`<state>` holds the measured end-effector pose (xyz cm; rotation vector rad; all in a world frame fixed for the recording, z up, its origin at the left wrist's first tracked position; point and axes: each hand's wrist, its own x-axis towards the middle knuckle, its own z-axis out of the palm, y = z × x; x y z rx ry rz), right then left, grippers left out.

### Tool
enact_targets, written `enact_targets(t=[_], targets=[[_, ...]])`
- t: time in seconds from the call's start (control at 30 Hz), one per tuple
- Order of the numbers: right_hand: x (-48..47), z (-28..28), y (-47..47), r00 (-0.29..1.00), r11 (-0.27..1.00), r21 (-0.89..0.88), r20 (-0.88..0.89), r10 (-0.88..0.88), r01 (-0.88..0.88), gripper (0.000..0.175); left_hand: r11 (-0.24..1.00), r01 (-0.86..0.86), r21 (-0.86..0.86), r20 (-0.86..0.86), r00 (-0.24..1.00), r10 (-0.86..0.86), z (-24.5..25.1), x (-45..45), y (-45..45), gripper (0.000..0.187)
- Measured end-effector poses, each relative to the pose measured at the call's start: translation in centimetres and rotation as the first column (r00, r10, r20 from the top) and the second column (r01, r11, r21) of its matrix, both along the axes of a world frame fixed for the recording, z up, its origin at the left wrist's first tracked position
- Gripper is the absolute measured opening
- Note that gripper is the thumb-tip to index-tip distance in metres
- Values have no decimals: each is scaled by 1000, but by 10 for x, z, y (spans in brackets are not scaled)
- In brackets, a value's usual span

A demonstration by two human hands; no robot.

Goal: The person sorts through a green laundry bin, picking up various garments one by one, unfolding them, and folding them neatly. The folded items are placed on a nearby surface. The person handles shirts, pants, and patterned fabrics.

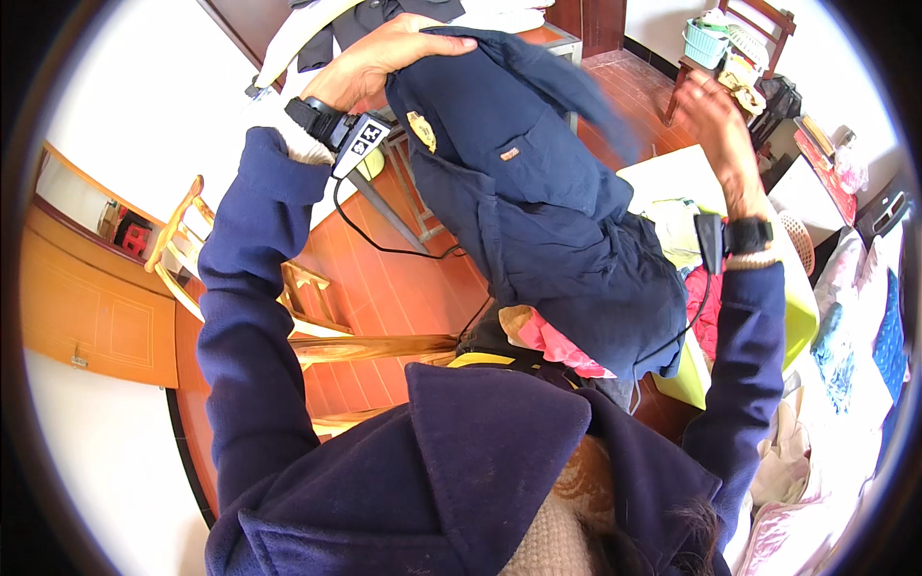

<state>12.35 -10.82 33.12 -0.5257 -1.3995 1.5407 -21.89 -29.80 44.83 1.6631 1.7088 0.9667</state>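
Observation:
A dark navy garment (547,173) with a flap pocket and a yellow tag hangs in front of me, its lower part draped over my lap. My left hand (392,54) grips its upper left end, thumb on top. One loose part of the cloth at the upper right is blurred. Raised on the right, my right hand (713,126) is apart from the garment, slightly blurred, with its fingers extended and nothing visible in it. Below the garment shows a piece of pink cloth (558,342). Each wrist wears a strapped device with a cable.
To my right stands a yellow-green container (684,374) with a red garment (702,302) in it. Dark and white clothes (382,18) lie on a metal-framed table ahead. A wooden chair (180,245) is at left. Far right, another chair holds a turquoise basket (704,45). Bedding (835,360) lies at right.

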Motion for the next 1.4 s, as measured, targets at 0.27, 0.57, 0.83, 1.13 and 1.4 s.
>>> enact_targets(t=[0.27,0.57,0.83,1.13,1.4], targets=[[-32,-67,-140,669,531,518,732,132,-671,81,983,-180,-26,295,938,180,-13,-50,16,26],[-60,-46,-228,879,546,737,477,0,-399,13,971,-186,-149,549,802,238,-36,-91,24,31],[-73,-84,-305,527,527,202,-58,848,-826,36,997,-11,80,172,985,-3,-76,-112,7,42],[-63,-83,-300,542,535,88,117,832,-840,39,997,-81,-13,100,992,82,-90,-129,1,58],[-77,-70,-293,493,488,86,239,836,-869,41,994,107,35,-308,947,-91,-112,-157,-2,59]])
